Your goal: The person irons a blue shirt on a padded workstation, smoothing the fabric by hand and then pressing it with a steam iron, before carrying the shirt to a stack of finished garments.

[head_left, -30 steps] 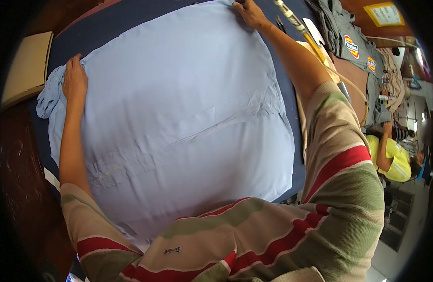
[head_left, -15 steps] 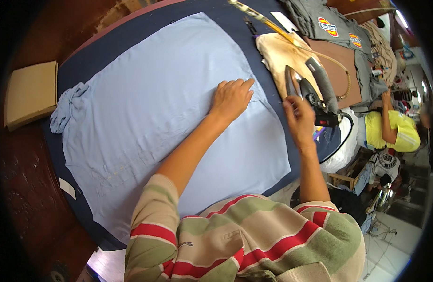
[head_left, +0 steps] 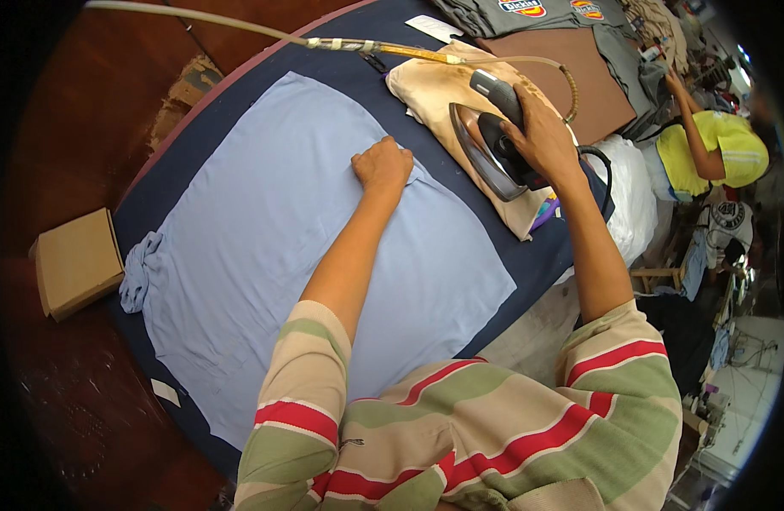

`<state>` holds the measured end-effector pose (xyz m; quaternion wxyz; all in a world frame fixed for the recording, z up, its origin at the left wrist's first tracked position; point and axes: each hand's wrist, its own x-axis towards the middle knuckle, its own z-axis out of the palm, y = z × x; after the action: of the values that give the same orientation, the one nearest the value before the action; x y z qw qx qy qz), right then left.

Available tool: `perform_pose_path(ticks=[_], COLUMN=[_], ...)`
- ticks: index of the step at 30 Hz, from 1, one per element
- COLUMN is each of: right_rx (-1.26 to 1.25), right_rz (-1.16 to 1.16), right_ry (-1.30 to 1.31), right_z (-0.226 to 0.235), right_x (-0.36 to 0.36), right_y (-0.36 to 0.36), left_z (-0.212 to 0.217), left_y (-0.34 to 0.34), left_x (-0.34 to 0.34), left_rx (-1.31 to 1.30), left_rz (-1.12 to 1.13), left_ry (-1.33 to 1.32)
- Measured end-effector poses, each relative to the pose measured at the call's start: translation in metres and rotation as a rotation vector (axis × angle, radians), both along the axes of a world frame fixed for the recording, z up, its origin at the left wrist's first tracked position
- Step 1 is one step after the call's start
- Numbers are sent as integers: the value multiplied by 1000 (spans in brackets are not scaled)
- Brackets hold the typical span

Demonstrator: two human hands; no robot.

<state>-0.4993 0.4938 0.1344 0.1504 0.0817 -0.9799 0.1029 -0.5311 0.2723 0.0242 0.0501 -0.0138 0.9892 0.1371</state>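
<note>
The right hand (head_left: 545, 140) had moved from beside the iron (head_left: 484, 157) onto its handle, fingers wrapped around it over the cream pad (head_left: 426, 85), while the left hand (head_left: 383, 166) lay curled closed on the blue garment (head_left: 239, 213) spread across the navy table cover (head_left: 341, 75), though whether it pinched a fold was unclear.

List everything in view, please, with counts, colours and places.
Garment: 1, light blue, tabletop
Tabletop: 1, navy, centre
Iron: 1, black, silver and grey, over pad
Pad: 1, beige, beneath iron
Hose: 1, yellowish, top
Box: 1, tan, left
Slips: 2, white, tabletop edges
Clothes: several, grey, upper right
Board: 1, brown, upper right
Bag: 1, white, right
Co-worker: at least 1, yellow top, right
Background clutter: uncountable, mixed, right
Striped top: 1, beige, green, red, bottom
Left hand: 1, bare, on garment
Right hand: 1, bare, on iron
</note>
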Motion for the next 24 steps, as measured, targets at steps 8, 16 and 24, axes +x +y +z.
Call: perform_pose_path(ticks=[8, 16, 24], right_rx=[37, 30, 28], right_rz=[-32, -23, -35], right_ry=[-3, 24, 20], right_z=[-1, -1, 0], right_x=[-1, 1, 1], right_y=[-1, 0, -1], left_z=[-4, -22, -25], left_y=[-23, -29, -30], left_x=[-8, -4, -4], left_rx=[176, 215, 185], left_rz=[-166, -202, -199], left_ry=[131, 288, 416])
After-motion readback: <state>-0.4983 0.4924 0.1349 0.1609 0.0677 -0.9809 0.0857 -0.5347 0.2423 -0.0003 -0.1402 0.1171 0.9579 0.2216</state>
